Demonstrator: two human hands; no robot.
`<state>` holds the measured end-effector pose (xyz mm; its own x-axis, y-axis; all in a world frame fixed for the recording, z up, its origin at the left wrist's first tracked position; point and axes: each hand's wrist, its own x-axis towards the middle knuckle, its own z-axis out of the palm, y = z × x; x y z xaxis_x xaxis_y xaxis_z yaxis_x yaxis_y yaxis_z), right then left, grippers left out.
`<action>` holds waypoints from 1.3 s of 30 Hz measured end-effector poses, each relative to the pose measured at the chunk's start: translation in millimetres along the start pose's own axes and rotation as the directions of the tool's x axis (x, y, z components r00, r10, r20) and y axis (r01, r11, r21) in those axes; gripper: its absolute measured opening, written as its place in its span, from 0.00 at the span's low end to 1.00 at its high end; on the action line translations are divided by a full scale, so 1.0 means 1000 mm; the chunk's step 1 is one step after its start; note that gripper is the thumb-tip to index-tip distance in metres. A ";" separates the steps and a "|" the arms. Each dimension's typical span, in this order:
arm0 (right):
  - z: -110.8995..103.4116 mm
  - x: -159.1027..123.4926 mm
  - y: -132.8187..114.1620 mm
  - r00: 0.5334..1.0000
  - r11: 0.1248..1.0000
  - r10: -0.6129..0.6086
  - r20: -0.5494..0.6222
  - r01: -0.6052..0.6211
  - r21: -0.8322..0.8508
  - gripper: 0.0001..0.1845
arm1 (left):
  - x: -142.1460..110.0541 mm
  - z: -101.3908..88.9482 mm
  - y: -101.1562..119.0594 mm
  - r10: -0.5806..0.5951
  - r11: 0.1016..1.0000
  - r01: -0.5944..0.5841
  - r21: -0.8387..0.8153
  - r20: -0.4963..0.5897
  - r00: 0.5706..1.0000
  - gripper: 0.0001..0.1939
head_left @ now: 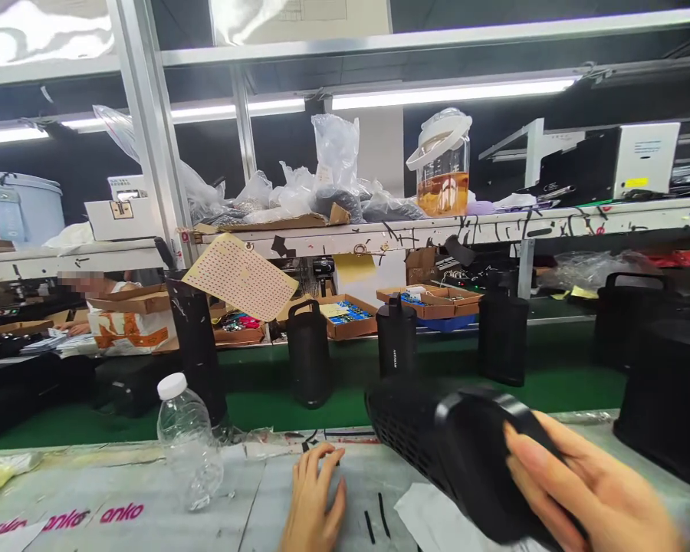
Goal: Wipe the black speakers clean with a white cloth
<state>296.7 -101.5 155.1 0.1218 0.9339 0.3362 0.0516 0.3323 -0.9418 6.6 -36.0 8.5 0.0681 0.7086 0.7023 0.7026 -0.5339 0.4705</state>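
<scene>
My right hand (586, 491) is wrapped round the end of a black cylindrical speaker (437, 441), which lies tilted on its side over the grey worktop (149, 491). My left hand (313, 498) rests flat on the worktop with its fingers stretched out, holding nothing. Two thin black strips (376, 521) lie just right of that hand. A white sheet (431, 521) lies under the speaker.
A clear plastic bottle (187, 445) stands left of my left hand. Several upright black speakers (396, 337) stand on the green conveyor belt (264, 399). A large black unit (667, 391) sits at the right. Cardboard trays, bags and a jar (442, 165) fill the shelves; a person sits at far left.
</scene>
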 end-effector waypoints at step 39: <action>0.102 0.265 -0.021 0.997 0.990 0.062 0.034 -0.057 -0.131 0.14 | 0.005 0.004 -0.015 -0.034 0.988 0.053 -0.143 0.131 0.991 0.14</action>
<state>226.7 152.2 263.2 0.0907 0.9568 0.2763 0.1737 0.2580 -0.9504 -0.7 -21.9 2.7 0.1361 0.7808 0.6097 0.5967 -0.5559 0.5787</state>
